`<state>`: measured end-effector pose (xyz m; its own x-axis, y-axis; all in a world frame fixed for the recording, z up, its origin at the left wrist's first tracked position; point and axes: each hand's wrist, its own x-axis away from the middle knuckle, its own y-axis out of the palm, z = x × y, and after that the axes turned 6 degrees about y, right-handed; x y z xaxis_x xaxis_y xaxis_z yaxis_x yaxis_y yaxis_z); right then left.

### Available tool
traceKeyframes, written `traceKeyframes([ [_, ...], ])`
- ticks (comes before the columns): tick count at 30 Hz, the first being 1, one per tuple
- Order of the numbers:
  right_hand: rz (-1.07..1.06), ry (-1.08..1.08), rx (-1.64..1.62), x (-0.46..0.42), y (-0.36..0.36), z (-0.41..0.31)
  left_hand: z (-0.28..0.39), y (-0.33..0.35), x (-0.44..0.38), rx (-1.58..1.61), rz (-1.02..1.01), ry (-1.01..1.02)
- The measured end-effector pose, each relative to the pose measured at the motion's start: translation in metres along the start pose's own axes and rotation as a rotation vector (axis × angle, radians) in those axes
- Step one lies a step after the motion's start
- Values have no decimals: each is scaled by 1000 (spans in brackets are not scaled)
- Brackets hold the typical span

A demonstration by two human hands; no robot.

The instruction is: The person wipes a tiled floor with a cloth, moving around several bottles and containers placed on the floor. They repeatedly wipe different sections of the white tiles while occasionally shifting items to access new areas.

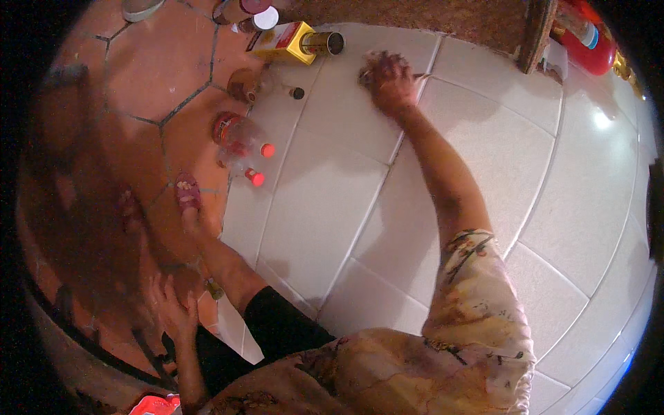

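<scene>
My right hand (391,85) lies on a white tiled surface (332,187), fingers bent over a small greyish cloth or pad (365,78). That thing is blurred and mostly covered by the fingers, so its kind is unclear. A thin dark end sticks out beside the hand. Down at the lower left, my left hand (174,306) is held with its fingers apart and nothing in it, near my legs. Closest to the right hand are a yellow box (282,44) and an open-topped metal can (329,43) against its end.
Two clear plastic bottles with red caps (267,150) stand by the tiles' left edge. A small dark-capped bottle (296,93) and a white-lidded jar (265,18) are farther up. A wooden edge (537,36) and red bottle (591,52) are upper right. Orange hexagonal floor tiles (150,78) lie left.
</scene>
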<state>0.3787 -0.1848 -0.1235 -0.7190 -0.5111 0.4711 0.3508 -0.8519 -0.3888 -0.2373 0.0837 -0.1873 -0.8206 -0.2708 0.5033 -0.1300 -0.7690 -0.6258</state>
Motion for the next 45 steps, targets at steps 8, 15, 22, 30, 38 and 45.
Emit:
traceKeyframes([
  [8, 146, 71, 79, 60, -106, 158, 8, -10, -7, -28, 10, 19],
  [15, 96, 331, 234, 66, -110, 226, -6, 10, -4, -28, -12, -27],
  [22, 45, 132, 167, -2, -83, 122, 0, -5, -12, -172, -70, -34],
  [30, 110, 187, 158, 56, -145, 203, -3, -5, -10, -109, -37, -16],
  [38, -13, 227, 211, 30, -125, 181, 0, -15, -15, -147, -59, -21],
  [45, 151, 233, 71, 64, -137, 212, -7, -15, -15, -68, -27, -13],
])
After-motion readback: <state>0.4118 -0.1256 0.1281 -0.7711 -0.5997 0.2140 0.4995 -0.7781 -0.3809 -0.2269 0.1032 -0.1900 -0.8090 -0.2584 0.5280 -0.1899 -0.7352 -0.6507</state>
